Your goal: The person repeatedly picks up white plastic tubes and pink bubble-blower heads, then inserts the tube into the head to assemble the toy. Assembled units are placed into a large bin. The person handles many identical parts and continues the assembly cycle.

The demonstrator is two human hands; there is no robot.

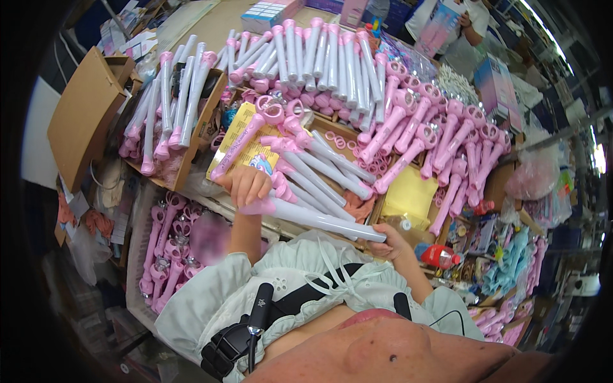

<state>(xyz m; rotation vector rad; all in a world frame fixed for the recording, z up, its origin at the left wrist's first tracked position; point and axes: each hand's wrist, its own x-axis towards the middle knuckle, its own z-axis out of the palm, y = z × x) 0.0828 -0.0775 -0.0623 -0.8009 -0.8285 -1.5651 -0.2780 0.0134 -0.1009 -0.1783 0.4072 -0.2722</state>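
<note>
A long white tube with a pink end (325, 220) lies slantwise in front of my body, held between my two hands. My right hand (391, 243) is wrapped round its plain white end. My left hand (248, 186) is closed at the pink end, which looks blurred and is partly covered by the fingers. Just beyond the left hand, a pink stick with a ring-shaped top (246, 142) rests on a yellow printed card (225, 152). Several white tubes with pink ends (319, 182) are piled behind the held one.
Upright white tubes (332, 60) crowd the far side, beside a carton of tubes (203, 131). Pink ring-topped sticks (450, 140) heap at the right; more fill a crate (135, 268) at lower left. A red-labelled bottle (440, 256) lies near my right hand. Another person (476, 22) stands far right.
</note>
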